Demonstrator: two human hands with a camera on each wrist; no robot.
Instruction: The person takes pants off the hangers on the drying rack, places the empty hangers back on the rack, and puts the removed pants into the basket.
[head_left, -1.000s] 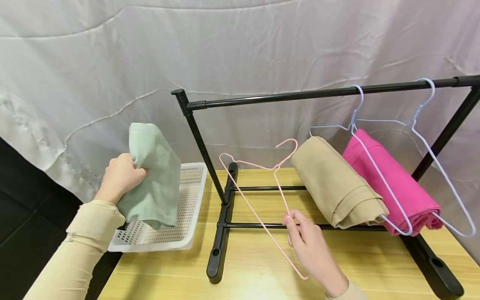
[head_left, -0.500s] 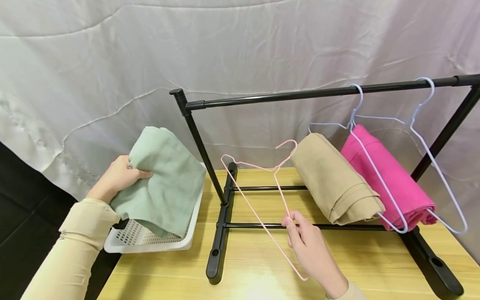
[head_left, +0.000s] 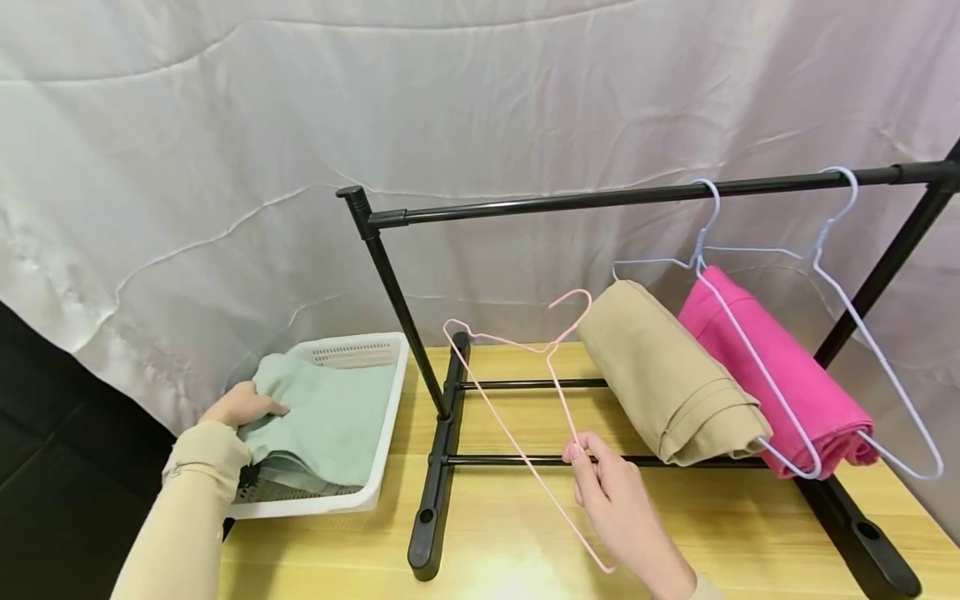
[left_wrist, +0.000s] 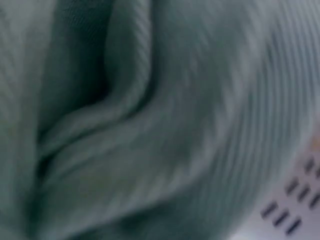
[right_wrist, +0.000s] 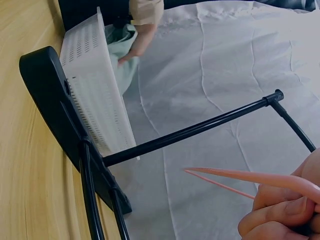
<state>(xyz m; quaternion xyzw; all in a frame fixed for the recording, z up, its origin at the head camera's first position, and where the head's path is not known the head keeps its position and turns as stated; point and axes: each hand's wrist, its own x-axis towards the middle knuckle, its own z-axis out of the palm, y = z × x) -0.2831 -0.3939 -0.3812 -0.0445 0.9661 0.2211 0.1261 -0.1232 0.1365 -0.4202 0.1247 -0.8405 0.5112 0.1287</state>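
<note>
Sage-green cloth [head_left: 330, 417] in a white perforated basket [head_left: 375, 487], pink hanger [head_left: 525, 392], black rack [head_left: 420, 333], tan [head_left: 667, 383] and magenta [head_left: 780, 375] cloths.

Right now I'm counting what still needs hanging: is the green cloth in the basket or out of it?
In. The green cloth lies inside the white basket, with the left hand gripping its edge.

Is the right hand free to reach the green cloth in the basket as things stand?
Probably not. The right hand pinches the pink hanger, and the rack's post stands between it and the green cloth, which the left hand already holds in the basket.
</note>
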